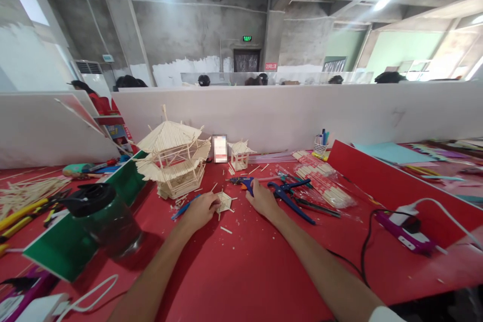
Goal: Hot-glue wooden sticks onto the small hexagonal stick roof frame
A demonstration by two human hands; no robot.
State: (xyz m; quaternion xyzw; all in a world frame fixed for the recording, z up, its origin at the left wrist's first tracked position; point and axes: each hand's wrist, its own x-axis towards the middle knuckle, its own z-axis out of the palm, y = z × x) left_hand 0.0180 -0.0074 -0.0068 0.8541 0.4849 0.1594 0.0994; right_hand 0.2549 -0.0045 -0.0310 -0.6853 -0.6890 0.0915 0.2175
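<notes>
My left hand (202, 210) is closed at the left edge of a small hexagonal frame of wooden sticks (225, 202), its fingertips pinching it near the red table. In my right hand (263, 199) is a blue hot glue gun (247, 182), gripped by its handle, with its nozzle pointing left just beyond the frame. Behind my left hand stands a two-tiered pavilion model of sticks (177, 161). A smaller stick pavilion (240, 155) stands past the glue gun. A blue-handled tool (184, 209) lies partly hidden beside my left hand.
Blue pliers (292, 198) and bagged stick bundles (320, 181) lie right of my right hand. A dark water bottle (107, 221) stands at left by a green divider (56, 251). A purple power strip (405, 234) with cables sits at right, near a red divider (392, 186). Stick scraps litter the table.
</notes>
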